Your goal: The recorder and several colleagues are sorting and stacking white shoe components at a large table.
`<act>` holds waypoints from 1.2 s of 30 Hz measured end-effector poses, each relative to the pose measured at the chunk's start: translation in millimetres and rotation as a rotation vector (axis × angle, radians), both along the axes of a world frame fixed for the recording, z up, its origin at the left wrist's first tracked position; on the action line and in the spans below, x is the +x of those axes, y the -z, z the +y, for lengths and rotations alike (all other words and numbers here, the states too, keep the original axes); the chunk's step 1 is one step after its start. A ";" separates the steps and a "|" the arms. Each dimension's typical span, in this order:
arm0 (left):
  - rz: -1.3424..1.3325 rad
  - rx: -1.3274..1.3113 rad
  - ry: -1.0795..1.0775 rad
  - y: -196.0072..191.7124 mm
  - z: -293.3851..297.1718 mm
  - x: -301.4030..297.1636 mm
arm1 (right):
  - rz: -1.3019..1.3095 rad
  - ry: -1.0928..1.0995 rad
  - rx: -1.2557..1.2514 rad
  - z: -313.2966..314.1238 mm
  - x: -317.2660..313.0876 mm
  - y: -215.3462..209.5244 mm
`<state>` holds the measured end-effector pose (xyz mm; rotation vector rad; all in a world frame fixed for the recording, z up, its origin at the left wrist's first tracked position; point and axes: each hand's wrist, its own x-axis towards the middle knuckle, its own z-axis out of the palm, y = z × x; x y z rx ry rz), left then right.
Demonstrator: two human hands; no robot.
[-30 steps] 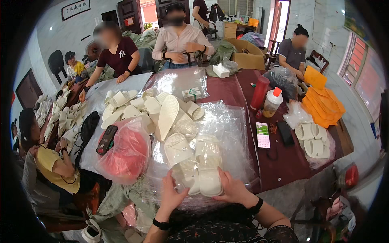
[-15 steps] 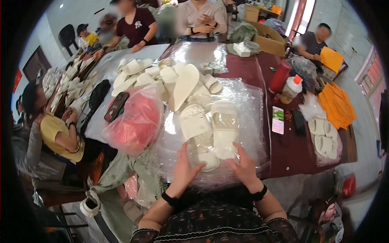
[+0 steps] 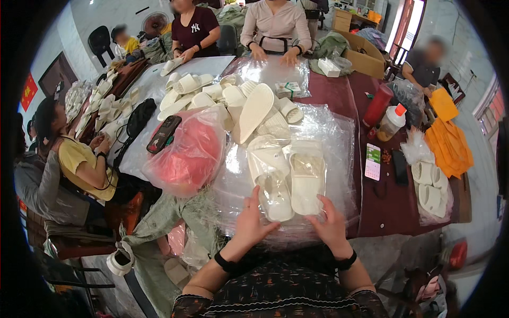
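Observation:
A pair of cream slippers lies side by side under clear plastic on the table in front of me, the left slipper (image 3: 269, 175) beside the right slipper (image 3: 308, 185). My left hand (image 3: 251, 222) is at the near left of the pair, fingers apart, its fingertips by the left slipper's edge. On the other side my right hand (image 3: 331, 227) is also spread, fingertips at the near end of the right slipper. Whether the fingers press on the plastic is hard to tell. Beneath the pair is a stack of clear plastic bags (image 3: 339, 153).
Loose cream slippers (image 3: 257, 114) are heaped beyond the pair. A pink-filled plastic bag (image 3: 185, 164) with a dark device (image 3: 164, 133) on top sits left. To the right are a phone (image 3: 373, 161), a bottle (image 3: 391, 123) and orange bags (image 3: 448, 146). Co-workers surround the table.
The two slippers now lie more nearly level, and my hands remain spread beside them. Across the table, one person's clasped hands have come down onto the plastic; another person now holds a slipper.

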<state>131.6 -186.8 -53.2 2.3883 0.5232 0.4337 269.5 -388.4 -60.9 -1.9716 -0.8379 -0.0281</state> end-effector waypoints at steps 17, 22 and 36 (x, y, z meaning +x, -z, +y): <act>-0.457 0.034 0.039 1.5 -4.5 0.9 | 0.043 0.132 0.167 -1.4 -17.5 -18.4; -0.203 -0.170 -0.189 12.2 -8.5 2.4 | 0.138 0.232 0.021 -2.4 -11.5 -2.9; 0.027 -0.145 -0.076 -19.6 7.9 -20.9 | 0.067 0.035 -0.220 -17.0 -8.6 -17.5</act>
